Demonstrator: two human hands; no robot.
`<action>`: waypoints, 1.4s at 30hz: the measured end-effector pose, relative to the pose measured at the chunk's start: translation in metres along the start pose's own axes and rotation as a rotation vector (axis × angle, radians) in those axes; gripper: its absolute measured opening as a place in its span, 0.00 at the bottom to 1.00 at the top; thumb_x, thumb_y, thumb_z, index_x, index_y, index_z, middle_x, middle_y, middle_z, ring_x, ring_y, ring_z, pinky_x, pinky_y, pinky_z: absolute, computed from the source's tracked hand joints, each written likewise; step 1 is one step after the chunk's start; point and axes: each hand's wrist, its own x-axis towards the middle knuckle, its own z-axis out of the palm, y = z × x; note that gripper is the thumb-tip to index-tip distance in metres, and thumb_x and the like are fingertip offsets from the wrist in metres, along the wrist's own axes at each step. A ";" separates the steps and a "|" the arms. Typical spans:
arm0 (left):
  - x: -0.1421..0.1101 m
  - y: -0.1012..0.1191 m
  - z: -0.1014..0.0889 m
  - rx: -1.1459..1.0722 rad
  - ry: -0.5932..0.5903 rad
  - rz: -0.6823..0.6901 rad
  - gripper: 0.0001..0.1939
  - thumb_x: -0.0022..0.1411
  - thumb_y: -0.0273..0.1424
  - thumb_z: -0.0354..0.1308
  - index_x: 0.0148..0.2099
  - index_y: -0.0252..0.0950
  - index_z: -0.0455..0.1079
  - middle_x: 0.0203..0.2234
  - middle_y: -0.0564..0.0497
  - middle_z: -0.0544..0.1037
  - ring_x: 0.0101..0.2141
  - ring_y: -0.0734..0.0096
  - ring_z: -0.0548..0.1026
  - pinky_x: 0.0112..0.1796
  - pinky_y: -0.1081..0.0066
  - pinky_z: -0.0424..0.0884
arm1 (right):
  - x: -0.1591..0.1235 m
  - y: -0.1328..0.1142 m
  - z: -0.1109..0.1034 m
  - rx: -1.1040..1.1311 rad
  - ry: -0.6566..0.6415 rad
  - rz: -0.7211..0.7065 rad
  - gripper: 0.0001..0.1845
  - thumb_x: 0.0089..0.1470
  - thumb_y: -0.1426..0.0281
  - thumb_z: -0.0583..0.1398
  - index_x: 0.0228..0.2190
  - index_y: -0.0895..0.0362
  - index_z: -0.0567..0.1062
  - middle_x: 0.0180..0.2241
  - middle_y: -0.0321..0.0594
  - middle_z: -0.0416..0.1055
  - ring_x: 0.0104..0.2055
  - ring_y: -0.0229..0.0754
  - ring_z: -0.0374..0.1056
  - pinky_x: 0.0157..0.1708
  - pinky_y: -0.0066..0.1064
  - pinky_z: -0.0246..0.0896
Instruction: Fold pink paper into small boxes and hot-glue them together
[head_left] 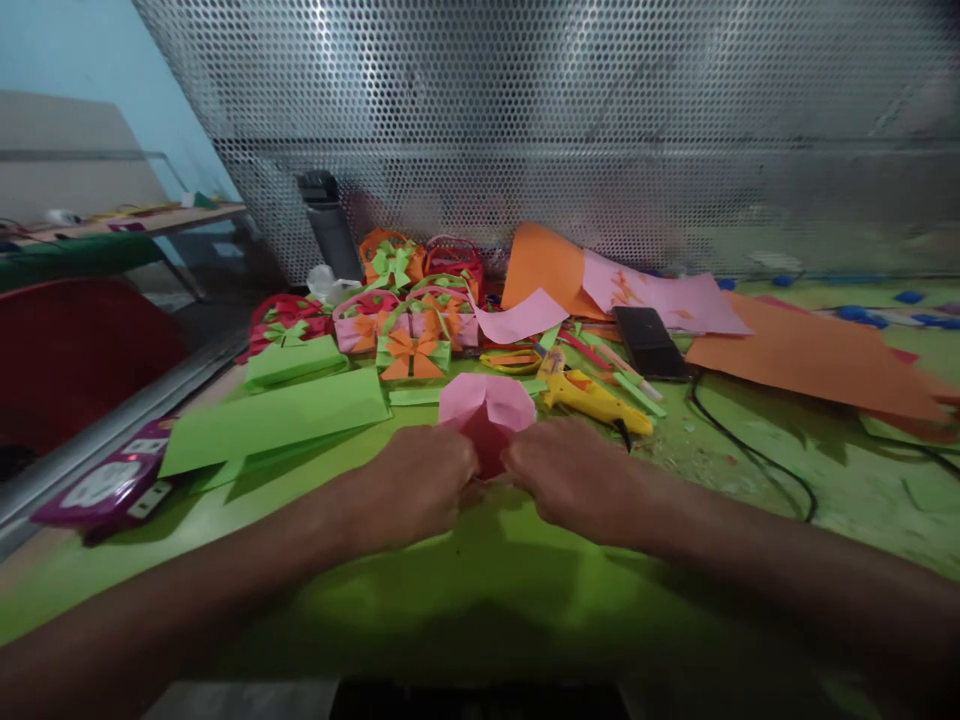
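Observation:
Between my two hands is a folded piece of pink paper (487, 400), opened up so that its darker inside shows. My left hand (424, 480) is closed on its left edge, knuckles up. On the opposite edge my right hand (562, 475) is closed in the same way. The fingertips of both hands are hidden beneath. Just beyond the right hand lies a yellow glue gun (596, 400). Left of the paper, folded green paper (281, 420) rests on the green tabletop (420, 610).
Small paper baskets with bows (412, 355) crowd the back, beside a dark bottle (330, 225). A phone (649, 342) and orange sheets (817, 355) lie right, near a black cable (750, 455). A purple power strip (112, 485) sits left. A perforated metal panel (562, 120) stands behind.

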 end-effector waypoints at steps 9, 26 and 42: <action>0.004 0.002 -0.008 0.049 -0.004 -0.066 0.17 0.60 0.35 0.45 0.27 0.33 0.71 0.22 0.46 0.75 0.22 0.70 0.70 0.23 0.73 0.58 | 0.012 0.004 0.003 -0.019 0.030 -0.006 0.11 0.45 0.78 0.53 0.24 0.60 0.75 0.22 0.44 0.72 0.23 0.42 0.67 0.19 0.27 0.46; -0.004 -0.004 -0.003 0.025 0.158 -0.023 0.12 0.59 0.25 0.45 0.28 0.33 0.68 0.20 0.51 0.72 0.21 0.75 0.67 0.24 0.74 0.56 | -0.005 0.009 0.030 -0.019 0.267 0.011 0.09 0.50 0.76 0.52 0.36 0.60 0.68 0.31 0.41 0.68 0.37 0.45 0.62 0.47 0.52 0.42; -0.009 0.001 -0.001 0.061 0.118 0.011 0.09 0.57 0.23 0.47 0.29 0.35 0.66 0.20 0.51 0.72 0.21 0.72 0.67 0.22 0.73 0.55 | -0.005 0.003 0.016 -0.013 0.104 0.042 0.10 0.45 0.79 0.50 0.29 0.58 0.68 0.22 0.39 0.70 0.23 0.38 0.63 0.20 0.31 0.33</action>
